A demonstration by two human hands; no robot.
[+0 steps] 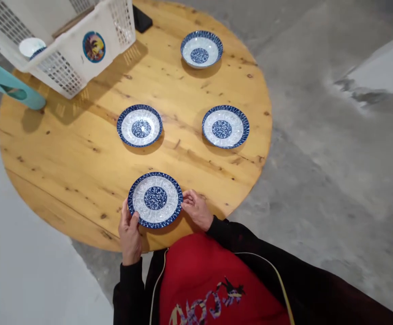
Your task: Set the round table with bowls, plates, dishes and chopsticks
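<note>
Between my two hands is a blue-and-white patterned plate [155, 198] at the near edge of the round wooden table. My left hand [130, 234] grips its left rim, thumb on top and fingers beneath. The right rim is pinched by my right hand [196, 208], with the fingertips closed on the edge. Whether the plate touches the tabletop I cannot tell. Beyond it, a matching dish [140, 126] lies to the left and another dish [225, 127] to the right. Farther off sits a deeper matching dish [201, 49]. The undersides of all of them are hidden.
A white plastic basket [110, 40] stands at the table's far left, with a white bowl [31, 46] inside. Beside it are a turquoise cylinder [10, 85] and a black flat object [142, 19]. The wooden table [91, 176] has a curved edge above a grey floor.
</note>
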